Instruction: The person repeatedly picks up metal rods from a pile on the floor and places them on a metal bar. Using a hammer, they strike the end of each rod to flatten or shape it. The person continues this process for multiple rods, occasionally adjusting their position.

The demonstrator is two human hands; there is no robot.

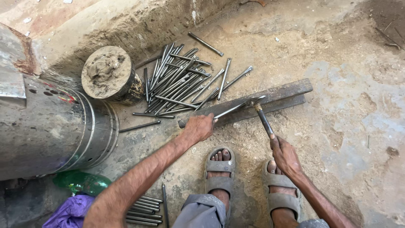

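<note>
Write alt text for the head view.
A person's left hand holds a thin metal rod on a flat steel bar while the right hand grips a hammer on its tip. Loose rods are piled behind.

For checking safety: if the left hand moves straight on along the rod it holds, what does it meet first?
Probably the hammer head, resting on the rod tip over the flat steel bar; the left hand points up-right along that rod.

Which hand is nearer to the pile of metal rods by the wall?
The left hand. It sits just below the pile of rods, holding one rod on the flat iron bar. The right hand is farther off, lower right, gripping the hammer.
</note>
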